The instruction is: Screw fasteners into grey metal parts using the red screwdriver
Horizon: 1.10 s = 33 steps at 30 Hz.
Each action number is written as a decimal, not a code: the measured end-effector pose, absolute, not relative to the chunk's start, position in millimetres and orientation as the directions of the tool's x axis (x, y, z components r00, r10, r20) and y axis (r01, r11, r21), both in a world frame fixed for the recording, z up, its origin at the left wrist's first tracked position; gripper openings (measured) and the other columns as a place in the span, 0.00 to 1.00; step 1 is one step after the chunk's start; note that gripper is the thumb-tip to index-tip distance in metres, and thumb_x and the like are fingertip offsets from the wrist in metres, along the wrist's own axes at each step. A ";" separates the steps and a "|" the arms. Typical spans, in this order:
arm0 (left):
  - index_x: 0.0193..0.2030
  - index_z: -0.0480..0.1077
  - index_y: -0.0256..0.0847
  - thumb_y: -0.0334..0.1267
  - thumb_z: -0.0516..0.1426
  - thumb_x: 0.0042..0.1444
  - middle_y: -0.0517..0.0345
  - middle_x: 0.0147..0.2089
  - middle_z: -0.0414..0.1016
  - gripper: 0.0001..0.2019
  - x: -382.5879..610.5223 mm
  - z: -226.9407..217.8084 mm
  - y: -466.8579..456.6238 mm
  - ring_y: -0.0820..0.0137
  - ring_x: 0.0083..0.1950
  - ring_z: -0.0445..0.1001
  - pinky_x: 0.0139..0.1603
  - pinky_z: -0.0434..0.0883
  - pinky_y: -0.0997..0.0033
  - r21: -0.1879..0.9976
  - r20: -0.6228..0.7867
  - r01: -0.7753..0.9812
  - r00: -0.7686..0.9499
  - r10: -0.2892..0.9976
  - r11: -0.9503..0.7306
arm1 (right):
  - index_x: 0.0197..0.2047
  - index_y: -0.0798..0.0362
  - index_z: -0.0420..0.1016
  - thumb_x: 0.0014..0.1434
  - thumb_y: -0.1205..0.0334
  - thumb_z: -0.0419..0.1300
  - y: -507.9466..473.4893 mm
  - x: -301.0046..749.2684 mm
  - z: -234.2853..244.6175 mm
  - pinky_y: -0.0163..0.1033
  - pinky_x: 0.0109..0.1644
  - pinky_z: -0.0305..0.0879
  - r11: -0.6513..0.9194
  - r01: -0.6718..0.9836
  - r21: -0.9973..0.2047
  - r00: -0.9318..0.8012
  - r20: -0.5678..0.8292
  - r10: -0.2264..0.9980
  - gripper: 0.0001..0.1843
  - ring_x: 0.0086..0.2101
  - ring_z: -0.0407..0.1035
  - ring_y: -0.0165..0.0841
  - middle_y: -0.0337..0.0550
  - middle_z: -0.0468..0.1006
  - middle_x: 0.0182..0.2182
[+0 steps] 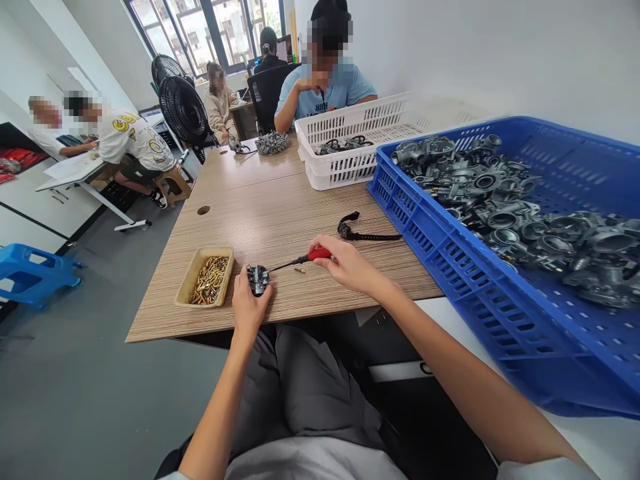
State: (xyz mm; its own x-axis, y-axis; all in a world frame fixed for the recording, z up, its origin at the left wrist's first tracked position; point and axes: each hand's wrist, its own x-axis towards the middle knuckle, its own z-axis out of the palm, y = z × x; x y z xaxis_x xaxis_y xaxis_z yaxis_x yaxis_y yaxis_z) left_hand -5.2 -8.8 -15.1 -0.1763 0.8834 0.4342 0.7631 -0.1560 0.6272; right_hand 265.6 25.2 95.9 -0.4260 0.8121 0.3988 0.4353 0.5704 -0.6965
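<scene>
My left hand [251,301] is closed around a grey metal carburetor body [259,279] near the table's front edge. In my right hand [345,263] is a screwdriver [319,254] with a red handle, its fingers wrapped round the grip. The dark shaft points left, and its tip reaches the right side of the carburetor body; whether it sits in a screw is too small to tell. One small brass piece [299,270] lies on the wood under the shaft. Left of my left hand stands a cream tray [181,293] of many small brass parts.
A blue crate [450,273] heaped with carburetor bodies [487,180] stands on the right, beyond it a white basket [340,175] with more. A black wristwatch [346,230] lies by the blue crate. Across the table [260,200] sits a person in a blue shirt [345,87].
</scene>
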 end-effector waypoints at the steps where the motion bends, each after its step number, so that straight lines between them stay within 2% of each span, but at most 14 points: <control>1: 0.71 0.62 0.40 0.49 0.64 0.62 0.43 0.59 0.73 0.34 -5.2 -15.0 -8.9 0.51 0.62 0.75 0.63 0.74 0.53 0.628 0.434 0.762 -0.175 0.884 -0.158 | 0.44 0.49 0.73 0.64 0.68 0.59 24.5 265.5 96.9 0.43 0.51 0.67 0.575 0.436 -0.692 -0.432 0.400 0.808 0.07 0.42 0.74 0.39 0.44 0.80 0.41; 6: 0.71 0.62 0.41 0.49 0.64 0.62 0.43 0.59 0.73 0.34 -6.0 -14.7 -8.4 0.52 0.62 0.75 0.63 0.74 0.52 0.632 0.431 0.758 -0.171 0.886 -0.162 | 0.45 0.48 0.74 0.65 0.66 0.60 19.8 263.4 102.4 0.45 0.51 0.67 0.575 0.433 -0.694 -0.439 0.395 0.807 0.05 0.43 0.74 0.40 0.46 0.81 0.42; 11: 0.71 0.62 0.40 0.48 0.64 0.62 0.43 0.60 0.73 0.33 -5.8 -14.6 -8.2 0.52 0.63 0.75 0.64 0.73 0.52 0.634 0.429 0.756 -0.165 0.888 -0.166 | 0.45 0.48 0.72 0.65 0.57 0.64 19.9 259.2 99.3 0.40 0.39 0.64 0.437 0.447 -0.780 -0.308 0.325 0.894 0.08 0.32 0.70 0.36 0.41 0.81 0.35; 17: 0.71 0.62 0.40 0.48 0.64 0.62 0.42 0.61 0.73 0.33 -4.8 -13.6 -8.6 0.52 0.64 0.74 0.64 0.73 0.53 0.639 0.423 0.752 -0.171 0.890 -0.159 | 0.33 0.49 0.70 0.67 0.49 0.59 25.9 257.1 90.2 0.40 0.36 0.61 0.288 0.505 -0.814 -0.174 0.231 0.957 0.15 0.28 0.68 0.36 0.40 0.78 0.26; 33: 0.71 0.61 0.42 0.48 0.64 0.63 0.43 0.60 0.73 0.33 -5.0 -13.5 -9.6 0.52 0.63 0.75 0.63 0.74 0.53 0.642 0.429 0.750 -0.179 0.885 -0.160 | 0.40 0.48 0.70 0.67 0.59 0.60 23.7 259.4 92.4 0.39 0.40 0.62 0.446 0.457 -0.770 -0.316 0.329 0.890 0.04 0.33 0.72 0.36 0.40 0.81 0.32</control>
State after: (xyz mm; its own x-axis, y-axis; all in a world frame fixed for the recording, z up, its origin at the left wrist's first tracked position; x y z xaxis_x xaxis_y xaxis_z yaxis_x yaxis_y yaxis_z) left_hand -5.0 -9.6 -13.5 -0.1787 0.8854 0.4291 0.7503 -0.1596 0.6416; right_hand 259.4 23.7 92.4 -0.3162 0.8899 0.3287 0.4565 0.4465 -0.7696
